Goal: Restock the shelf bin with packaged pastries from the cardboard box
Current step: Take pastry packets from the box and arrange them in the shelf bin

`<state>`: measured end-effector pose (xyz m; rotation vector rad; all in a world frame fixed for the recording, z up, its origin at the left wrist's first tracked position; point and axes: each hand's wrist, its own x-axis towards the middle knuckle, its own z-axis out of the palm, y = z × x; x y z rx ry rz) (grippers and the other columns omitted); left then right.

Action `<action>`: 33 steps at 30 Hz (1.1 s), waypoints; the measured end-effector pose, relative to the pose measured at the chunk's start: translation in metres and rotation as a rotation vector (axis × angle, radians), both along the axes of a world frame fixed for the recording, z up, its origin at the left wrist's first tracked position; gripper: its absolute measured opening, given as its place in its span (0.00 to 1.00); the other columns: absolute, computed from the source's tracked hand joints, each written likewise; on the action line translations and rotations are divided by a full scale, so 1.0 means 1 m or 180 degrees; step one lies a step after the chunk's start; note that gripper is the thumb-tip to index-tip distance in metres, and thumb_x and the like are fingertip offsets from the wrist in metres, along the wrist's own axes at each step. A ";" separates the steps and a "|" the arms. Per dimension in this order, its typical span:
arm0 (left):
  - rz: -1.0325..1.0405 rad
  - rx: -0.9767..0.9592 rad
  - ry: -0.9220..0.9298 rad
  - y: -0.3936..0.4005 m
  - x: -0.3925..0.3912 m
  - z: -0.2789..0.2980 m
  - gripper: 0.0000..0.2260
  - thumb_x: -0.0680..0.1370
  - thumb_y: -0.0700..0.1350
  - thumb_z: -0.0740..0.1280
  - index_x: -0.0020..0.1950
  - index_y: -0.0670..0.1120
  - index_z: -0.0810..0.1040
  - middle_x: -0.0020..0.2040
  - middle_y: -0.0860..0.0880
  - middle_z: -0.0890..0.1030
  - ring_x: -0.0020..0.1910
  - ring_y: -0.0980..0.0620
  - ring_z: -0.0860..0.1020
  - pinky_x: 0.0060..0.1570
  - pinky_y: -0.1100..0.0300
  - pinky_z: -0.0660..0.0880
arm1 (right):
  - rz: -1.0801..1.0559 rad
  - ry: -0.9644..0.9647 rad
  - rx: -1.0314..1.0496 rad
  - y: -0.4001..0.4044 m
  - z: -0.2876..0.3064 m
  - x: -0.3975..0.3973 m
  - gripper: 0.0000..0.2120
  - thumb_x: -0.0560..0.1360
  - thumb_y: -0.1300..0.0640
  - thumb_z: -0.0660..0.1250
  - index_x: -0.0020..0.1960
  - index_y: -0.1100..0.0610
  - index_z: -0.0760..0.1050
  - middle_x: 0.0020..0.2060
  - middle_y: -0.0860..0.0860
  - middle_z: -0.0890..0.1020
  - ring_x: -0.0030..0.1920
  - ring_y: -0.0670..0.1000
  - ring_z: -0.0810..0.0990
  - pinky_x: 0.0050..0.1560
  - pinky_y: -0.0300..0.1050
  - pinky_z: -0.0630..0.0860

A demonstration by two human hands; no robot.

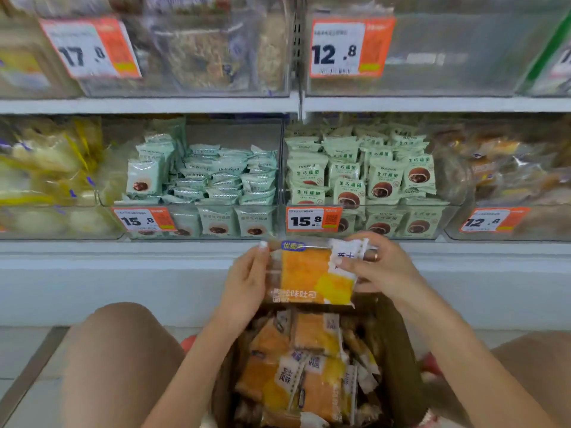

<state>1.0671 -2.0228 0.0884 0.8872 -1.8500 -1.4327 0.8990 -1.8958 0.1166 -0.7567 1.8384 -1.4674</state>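
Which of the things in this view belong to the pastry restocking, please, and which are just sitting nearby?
Part of the job: orange pastry packet, held by left hand and right hand; cardboard box with more orange packets.

Just nearby: green Docomii packets, 15.8 price tag, 12.8 price tag.

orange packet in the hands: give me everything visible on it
The orange packet is a flat, squarish clear-film wrapper printed orange and yellow, with a white panel at its top right and white characters along the bottom. It faces the camera, roughly upright, above the cardboard box, below the shelf bins. The left hand holds its left edge; the right hand pinches the upper right corner.
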 end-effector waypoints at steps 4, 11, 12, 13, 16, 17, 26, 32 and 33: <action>0.0207 -0.1470 0.0160 -0.040 -0.034 0.082 0.22 0.80 0.62 0.52 0.50 0.51 0.80 0.39 0.49 0.83 0.41 0.49 0.82 0.42 0.53 0.78 | -0.0425 0.0642 -0.0874 -0.006 0.105 -0.050 0.12 0.69 0.63 0.74 0.42 0.47 0.76 0.34 0.45 0.83 0.31 0.42 0.82 0.29 0.39 0.79; 0.0826 -0.4288 -0.0304 -0.115 -0.129 0.215 0.20 0.81 0.49 0.54 0.64 0.37 0.72 0.63 0.37 0.74 0.61 0.40 0.72 0.60 0.50 0.68 | -0.1021 0.1275 -0.2013 -0.045 0.261 -0.124 0.12 0.71 0.62 0.72 0.44 0.49 0.71 0.38 0.45 0.80 0.35 0.45 0.82 0.28 0.45 0.80; 0.0851 -0.4498 -0.0396 -0.125 -0.144 0.223 0.20 0.81 0.50 0.54 0.64 0.38 0.73 0.63 0.37 0.74 0.60 0.39 0.73 0.59 0.49 0.68 | -0.1029 0.1377 -0.2026 -0.057 0.275 -0.134 0.13 0.71 0.62 0.73 0.46 0.51 0.70 0.40 0.48 0.81 0.36 0.46 0.82 0.29 0.48 0.81; 0.0919 -0.4683 -0.0535 -0.133 -0.156 0.228 0.20 0.81 0.50 0.53 0.63 0.39 0.74 0.62 0.37 0.75 0.59 0.39 0.74 0.58 0.48 0.68 | -0.1035 0.1500 -0.1972 -0.070 0.286 -0.143 0.15 0.70 0.61 0.74 0.49 0.52 0.71 0.43 0.52 0.82 0.39 0.49 0.83 0.32 0.53 0.82; 0.1174 -0.4969 -0.0834 -0.144 -0.174 0.220 0.20 0.82 0.50 0.48 0.53 0.43 0.78 0.61 0.43 0.79 0.60 0.42 0.76 0.53 0.50 0.66 | -0.0989 0.1927 -0.1327 -0.108 0.301 -0.171 0.17 0.67 0.60 0.77 0.51 0.53 0.73 0.49 0.59 0.82 0.47 0.59 0.83 0.41 0.65 0.80; 0.1239 -0.4994 -0.0826 -0.144 -0.174 0.217 0.20 0.82 0.50 0.48 0.50 0.44 0.78 0.61 0.44 0.79 0.61 0.43 0.76 0.52 0.51 0.66 | -0.0872 0.1966 -0.1065 -0.119 0.301 -0.178 0.17 0.67 0.60 0.76 0.52 0.54 0.73 0.50 0.59 0.82 0.47 0.60 0.83 0.41 0.65 0.80; 0.1428 -0.5222 -0.0653 -0.146 -0.175 0.213 0.23 0.83 0.50 0.46 0.46 0.43 0.78 0.59 0.43 0.80 0.61 0.44 0.77 0.53 0.52 0.65 | -0.0088 0.2403 0.0313 -0.180 0.261 -0.190 0.17 0.68 0.59 0.76 0.50 0.57 0.70 0.36 0.46 0.70 0.40 0.50 0.75 0.34 0.31 0.75; 0.1482 -0.5254 -0.0631 -0.147 -0.175 0.212 0.24 0.83 0.49 0.45 0.45 0.42 0.78 0.60 0.44 0.80 0.62 0.44 0.77 0.53 0.52 0.65 | -0.0009 0.2668 0.0597 -0.189 0.255 -0.192 0.14 0.69 0.58 0.75 0.45 0.56 0.70 0.44 0.50 0.72 0.39 0.47 0.72 0.22 0.31 0.68; 0.1499 -0.5265 -0.0629 -0.147 -0.176 0.212 0.24 0.83 0.49 0.45 0.45 0.42 0.78 0.60 0.44 0.80 0.62 0.44 0.77 0.53 0.52 0.65 | -0.0027 0.2662 0.0556 -0.190 0.253 -0.192 0.14 0.70 0.58 0.75 0.47 0.56 0.70 0.47 0.50 0.72 0.42 0.49 0.72 0.22 0.31 0.68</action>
